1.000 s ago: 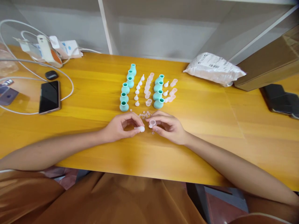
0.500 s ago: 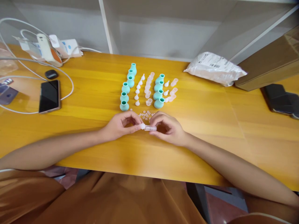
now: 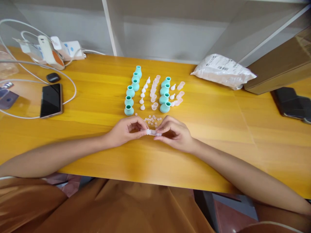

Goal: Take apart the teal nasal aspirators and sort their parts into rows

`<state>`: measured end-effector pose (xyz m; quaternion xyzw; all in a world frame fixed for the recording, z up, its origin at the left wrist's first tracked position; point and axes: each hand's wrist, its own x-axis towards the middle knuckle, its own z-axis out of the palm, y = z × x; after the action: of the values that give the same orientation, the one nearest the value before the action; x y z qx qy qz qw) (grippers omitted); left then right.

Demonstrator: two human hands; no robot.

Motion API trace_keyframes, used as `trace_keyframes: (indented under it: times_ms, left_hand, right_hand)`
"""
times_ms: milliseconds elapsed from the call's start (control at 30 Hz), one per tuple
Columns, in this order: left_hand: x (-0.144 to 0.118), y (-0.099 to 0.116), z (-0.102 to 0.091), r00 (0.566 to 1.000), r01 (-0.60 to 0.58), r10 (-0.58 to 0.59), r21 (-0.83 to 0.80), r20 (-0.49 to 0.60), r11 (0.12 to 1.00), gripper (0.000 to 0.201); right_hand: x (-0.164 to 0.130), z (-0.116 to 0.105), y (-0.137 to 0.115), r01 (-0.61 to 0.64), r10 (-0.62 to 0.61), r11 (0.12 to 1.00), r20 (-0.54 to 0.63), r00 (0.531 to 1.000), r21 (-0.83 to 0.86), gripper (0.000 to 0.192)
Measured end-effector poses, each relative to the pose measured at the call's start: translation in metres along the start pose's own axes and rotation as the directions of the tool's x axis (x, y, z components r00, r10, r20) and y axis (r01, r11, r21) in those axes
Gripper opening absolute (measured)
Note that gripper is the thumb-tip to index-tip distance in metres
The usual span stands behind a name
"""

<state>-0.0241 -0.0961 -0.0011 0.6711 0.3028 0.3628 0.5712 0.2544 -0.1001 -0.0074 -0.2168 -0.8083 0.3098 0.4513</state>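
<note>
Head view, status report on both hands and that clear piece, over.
Left hand and right hand pinch clear piece together above table. Small rings just beyond. Nothing blocking.

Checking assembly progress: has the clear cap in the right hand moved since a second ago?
Yes. The clear cap moved left, meeting the white tip; the ring pile stayed put.

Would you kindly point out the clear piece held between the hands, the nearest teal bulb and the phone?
clear piece (image 3: 152, 132), head view, its middle.
teal bulb (image 3: 128, 111), head view, its body.
phone (image 3: 51, 100), head view, screen centre.

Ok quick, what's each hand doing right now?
Left hand: closed, pinching the white tip.
Right hand: closed, pinching the clear cap, pressed end to end against the tip.
</note>
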Motion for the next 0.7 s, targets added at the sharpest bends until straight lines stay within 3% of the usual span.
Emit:
trace_keyframes:
  times_ms: [233,500,700]
  left_hand:
    - [-0.001,0.007,0.001,0.998,0.051,-0.05,0.033,-0.031,0.998,0.016]
    - [-0.004,0.011,0.002,0.999,0.016,-0.011,0.146,-0.036,0.989,0.011]
    - [-0.005,0.01,0.002,1.0,0.023,-0.02,0.105,-0.024,0.994,0.015]
  right_hand:
    - [-0.001,0.001,-0.001,0.041,-0.041,0.999,0.017,0.999,-0.029,0.023]
    - [-0.002,0.0,-0.002,0.065,-0.063,0.996,0.037,0.997,-0.053,0.02]
    - [-0.003,0.0,-0.002,0.062,-0.06,0.997,0.047,0.997,-0.05,0.019]
